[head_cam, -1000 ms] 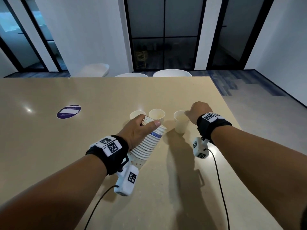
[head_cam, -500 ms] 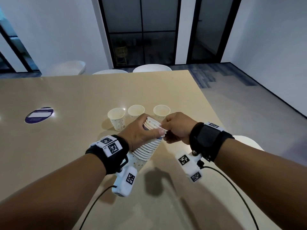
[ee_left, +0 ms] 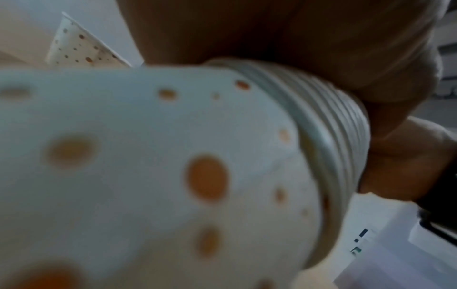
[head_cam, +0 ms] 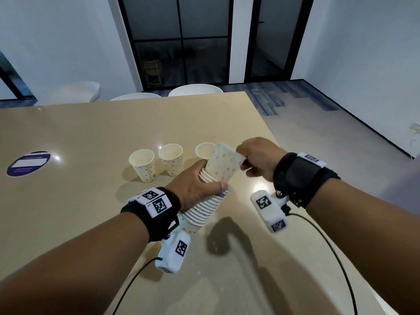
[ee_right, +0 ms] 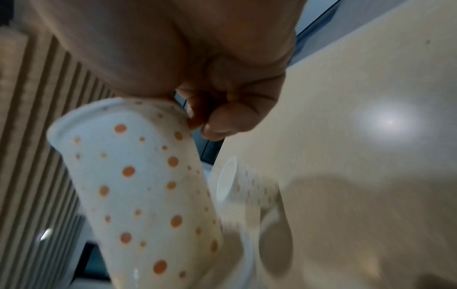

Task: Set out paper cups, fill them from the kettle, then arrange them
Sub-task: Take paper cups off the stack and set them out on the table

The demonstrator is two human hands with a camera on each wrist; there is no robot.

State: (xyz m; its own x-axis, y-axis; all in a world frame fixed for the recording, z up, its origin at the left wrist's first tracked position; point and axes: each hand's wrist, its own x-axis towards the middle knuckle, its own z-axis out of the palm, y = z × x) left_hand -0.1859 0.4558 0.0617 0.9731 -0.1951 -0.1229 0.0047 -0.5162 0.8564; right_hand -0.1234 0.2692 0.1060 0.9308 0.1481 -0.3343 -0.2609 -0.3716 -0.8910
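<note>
My left hand grips a tilted stack of white paper cups with orange dots, seen up close in the left wrist view as the stack of cups. My right hand pinches the rim of a single dotted cup that is partly drawn out of the stack's top; the right wrist view shows this single cup under my fingers. Three cups stand in a row on the tan table: left cup, middle cup, right cup, partly hidden. No kettle is in view.
A round purple sticker lies on the table at far left. White chairs stand along the far edge. The table's right edge runs close to my right hand, with floor beyond. Cables trail from both wrist cameras.
A second ago my right hand was at the third cup on the table. It came back to the stack, pinched the top cup's rim, and now has pulled that cup up and partly out.
</note>
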